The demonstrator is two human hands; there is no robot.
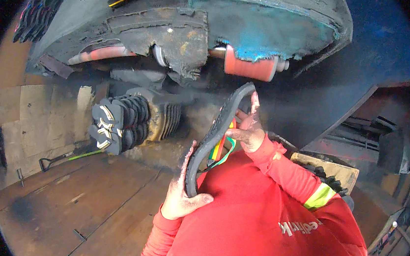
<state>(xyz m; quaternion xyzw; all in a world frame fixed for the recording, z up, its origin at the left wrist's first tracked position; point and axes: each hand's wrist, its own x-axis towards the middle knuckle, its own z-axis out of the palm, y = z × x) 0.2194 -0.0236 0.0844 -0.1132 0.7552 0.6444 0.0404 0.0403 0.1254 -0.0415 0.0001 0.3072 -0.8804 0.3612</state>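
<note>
A black sandal (209,143) with red, yellow and green straps is held on its edge in front of my chest, between both hands. Its lower end sits in my left hand (182,197), thumb on one side and fingers along the sole. My right hand (250,127) grips the upper part, with fingers on the strap side and up toward the tip. Both hands have dark dust on them. Beyond the upper tip is a red sanding roller (250,64), under a dust-coated hood (274,28). The sandal and the roller are apart.
Left of the motor (164,119), several black sandals with pale straps (109,126) hang in a stack. A second red roller (102,55) is at the far left. At my right stands a box (348,174) of dark pieces. A green-handled tool (71,158) lies on the brown floor (110,193).
</note>
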